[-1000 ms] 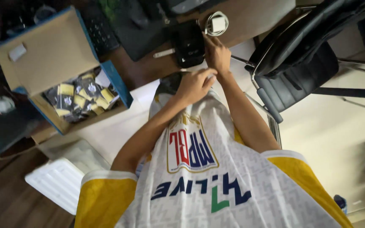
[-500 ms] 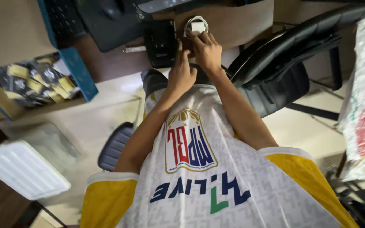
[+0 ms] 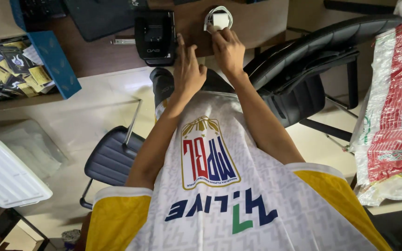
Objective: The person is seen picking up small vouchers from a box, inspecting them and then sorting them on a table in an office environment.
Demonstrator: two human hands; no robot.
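Note:
My left hand (image 3: 187, 69) hovers at the wooden desk's (image 3: 252, 23) front edge with fingers spread, its index finger pointing up beside a black box-shaped device (image 3: 154, 35); it holds nothing. My right hand (image 3: 229, 49) reaches further, fingers curled, fingertips on the lower edge of a white charger with a coiled white cable (image 3: 218, 18). Both forearms stretch from my white and yellow jersey (image 3: 219, 195) over my lap.
A blue cardboard box (image 3: 52, 60) full of black and yellow packets (image 3: 5, 65) stands at the left. A black office chair (image 3: 303, 69) is at the right, another chair seat (image 3: 112, 158) lower left, a white plastic lid (image 3: 5, 172) beside it, and a red and white sack (image 3: 391, 102) far right.
The view has swung right and down. Both hands moved from in front of my chest up to the desk; the left fingers opened beside the black device, the right stays at the charger.

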